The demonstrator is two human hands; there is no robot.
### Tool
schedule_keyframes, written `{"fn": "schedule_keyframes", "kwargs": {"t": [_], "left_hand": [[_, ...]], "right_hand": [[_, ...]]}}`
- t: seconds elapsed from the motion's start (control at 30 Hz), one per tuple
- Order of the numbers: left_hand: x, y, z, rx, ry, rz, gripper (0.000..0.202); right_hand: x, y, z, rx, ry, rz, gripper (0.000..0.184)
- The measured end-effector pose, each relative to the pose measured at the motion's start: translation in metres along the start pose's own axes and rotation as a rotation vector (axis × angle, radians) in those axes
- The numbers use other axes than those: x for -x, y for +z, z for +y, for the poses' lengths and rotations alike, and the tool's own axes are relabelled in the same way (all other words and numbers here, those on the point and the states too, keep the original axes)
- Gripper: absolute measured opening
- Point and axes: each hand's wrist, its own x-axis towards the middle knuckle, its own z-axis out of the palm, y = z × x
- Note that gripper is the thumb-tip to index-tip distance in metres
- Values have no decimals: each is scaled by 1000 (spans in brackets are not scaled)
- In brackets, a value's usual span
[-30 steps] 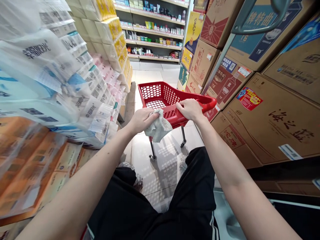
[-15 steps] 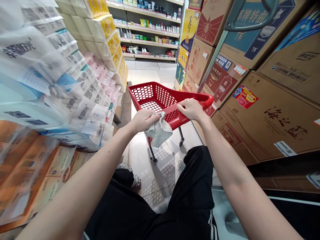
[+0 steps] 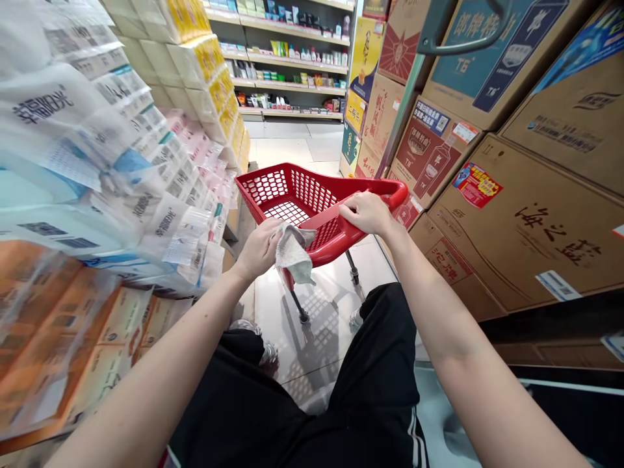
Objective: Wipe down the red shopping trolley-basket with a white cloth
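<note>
A red plastic shopping cart [image 3: 322,211] on thin metal legs with casters stands in front of my knees, its basket empty. My right hand [image 3: 365,212] is wrapped over the middle of its near handle. At the handle's left end, my left hand [image 3: 260,248] is closed on a pale grey cloth [image 3: 295,255]. The cloth hangs down past the rim, and part of it lies against the cart. My left fingertips are partly hidden behind it.
On the left rise stacks of wrapped paper packs [image 3: 121,156], with orange packs [image 3: 43,312] lower down. Cardboard cartons [image 3: 541,221] are piled on the right, below a grey-green handle [image 3: 468,45]. Shelves of small goods [image 3: 292,58] stand beyond the tiled floor [image 3: 287,142].
My left hand has slid left and slightly down with the cloth, toward the handle's left end. The cart has turned and shifted a little left, with my right hand still gripping it.
</note>
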Motion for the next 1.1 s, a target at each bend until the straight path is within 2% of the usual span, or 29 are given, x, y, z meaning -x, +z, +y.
{"fn": "schedule_keyframes", "kwargs": {"t": [0.13,0.27,0.4,0.5,0.63,0.7,0.73,0.83,0.9,1.0,1.07,1.1], "left_hand": [[3,-5,-5,14,-30,-9,46],[-8,-8,2,22,-155,-60,39],[-24,-9,10,-45,-297,-130,45],[-31,-6,12,-61,-385,-59,51],[-36,-1,13,-60,-479,159,50],[-39,2,15,-108,-489,178,45],[-41,3,15,-137,-480,117,42],[-49,5,17,-225,-454,-240,36],[-54,7,15,-295,-462,-431,37],[-61,10,8,-393,-479,-571,39],[-63,15,1,-437,-471,-592,39],[-62,17,-2,-441,-455,-564,39]], "right_hand": [[-1,-1,-1,6,-9,-15,43],[-2,-2,-2,13,-39,-11,42],[-1,-3,-2,7,-45,-22,40],[1,-4,-1,-9,-38,-25,39],[1,-3,-1,-37,-58,-8,39],[0,-2,-1,-43,-60,-2,39],[-2,-1,-2,-41,-55,-3,39],[-6,2,-3,-40,-46,3,38],[-9,3,-3,-53,-64,12,38],[-12,4,-2,-68,-87,7,39],[-13,4,-2,-69,-88,-5,39],[-13,4,-2,-69,-91,-11,40]]}}
